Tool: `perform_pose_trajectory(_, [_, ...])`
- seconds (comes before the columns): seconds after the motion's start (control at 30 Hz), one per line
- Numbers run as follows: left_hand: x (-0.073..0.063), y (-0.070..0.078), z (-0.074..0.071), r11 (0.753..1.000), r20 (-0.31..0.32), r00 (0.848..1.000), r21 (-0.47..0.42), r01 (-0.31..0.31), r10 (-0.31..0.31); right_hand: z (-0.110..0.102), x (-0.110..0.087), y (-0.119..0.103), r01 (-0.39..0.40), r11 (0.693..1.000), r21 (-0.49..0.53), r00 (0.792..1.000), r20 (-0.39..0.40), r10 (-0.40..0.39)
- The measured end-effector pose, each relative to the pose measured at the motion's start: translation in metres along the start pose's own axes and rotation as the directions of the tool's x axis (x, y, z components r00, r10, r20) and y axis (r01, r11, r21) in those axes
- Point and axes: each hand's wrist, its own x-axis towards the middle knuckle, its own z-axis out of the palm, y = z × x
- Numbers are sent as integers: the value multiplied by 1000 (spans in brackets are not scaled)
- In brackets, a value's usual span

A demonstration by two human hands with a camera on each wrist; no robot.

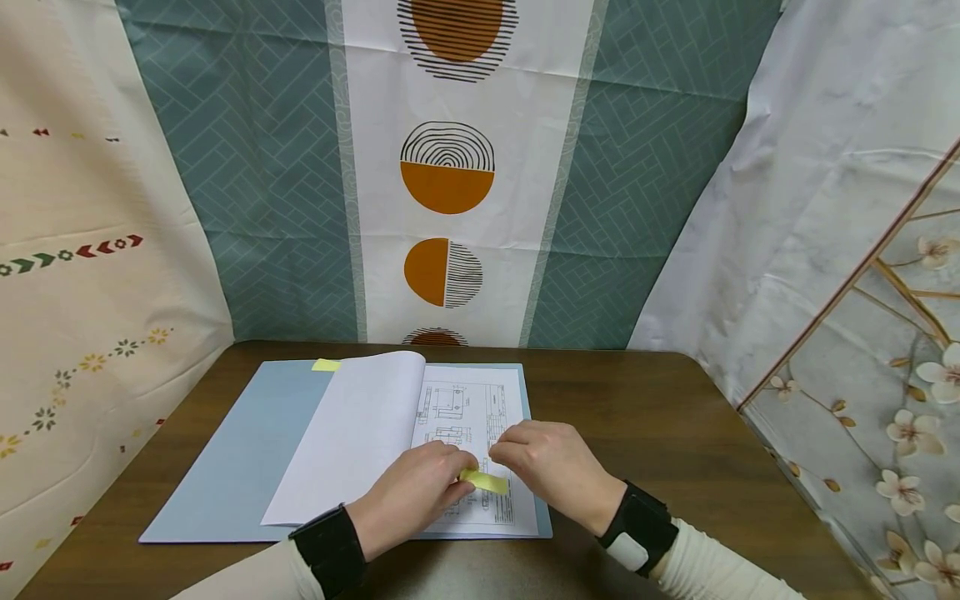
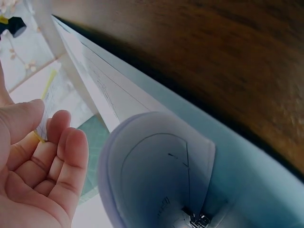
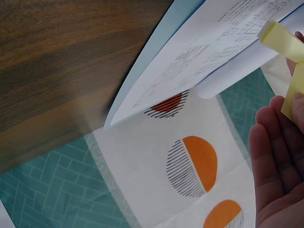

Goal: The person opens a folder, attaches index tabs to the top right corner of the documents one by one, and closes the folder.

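Note:
My left hand [image 1: 423, 483] pinches a yellow sticky note [image 1: 486, 482] between thumb and fingers, above the printed page. The note's free end points right and its tip curls in the right wrist view. Across from it, my right hand [image 1: 555, 467] has its fingertips bent over the page's right side. Yellow sticky paper [image 3: 295, 90] shows under the right thumb in the right wrist view; the head view hides this part. Below both hands lies a printed sheet [image 1: 487, 408] with technical drawings. The turned-over white pages [image 1: 352, 433] curve up at the fold on the left.
An open light-blue folder [image 1: 232, 458] lies under the pages on the dark wooden table [image 1: 615, 400]. Another yellow sticky note [image 1: 326, 365] sticks out at the top of the turned pages. Patterned cloths [image 1: 285, 167] hang behind the table and at both sides.

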Motion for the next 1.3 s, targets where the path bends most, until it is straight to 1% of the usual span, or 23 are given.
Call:
perform_pose_trajectory(0.13, [-1, 0, 0, 1000, 2, 1000, -1, -8, 8, 0, -1, 1, -4, 1000, 30, 1000, -11, 5])
perform_pose_trajectory(0.37, [-3, -2, -1, 1000, 6, 1000, -1, -23, 23, -3, -2, 1, -72, 990, 123, 997, -15, 74])
perform_pose_trajectory(0.5, [-4, -4, 0, 1000, 5, 1000, -4, -23, 23, -5, -4, 2, -75, 991, 115, 997, -14, 77])
perform_pose_trajectory(0.67, [-8, -7, -1, 1000, 18, 1000, -17, 6, -6, -7, -8, 6, -102, 990, 99, 994, -27, 105])
perform_pose_trajectory(0.77, [-11, -8, -2, 1000, 11, 1000, -14, 12, -12, -7, -12, 9, -114, 989, 96, 993, -21, 117])
perform_pose_trajectory(0.87, [-12, -9, -5, 1000, 1, 1000, 4, -1, 1, -7, -15, 12, -120, 989, 91, 992, -19, 123])
perform_pose_trajectory(1.0, [-15, -6, -8, 1000, 4, 1000, 20, -20, 20, -6, -18, 14, -127, 989, 78, 992, -17, 129])
perform_pose_trajectory(1.3, [-28, 7, -10, 995, 55, 994, 22, -98, 97, -5, -21, 16, -135, 988, 79, 991, -7, 136])
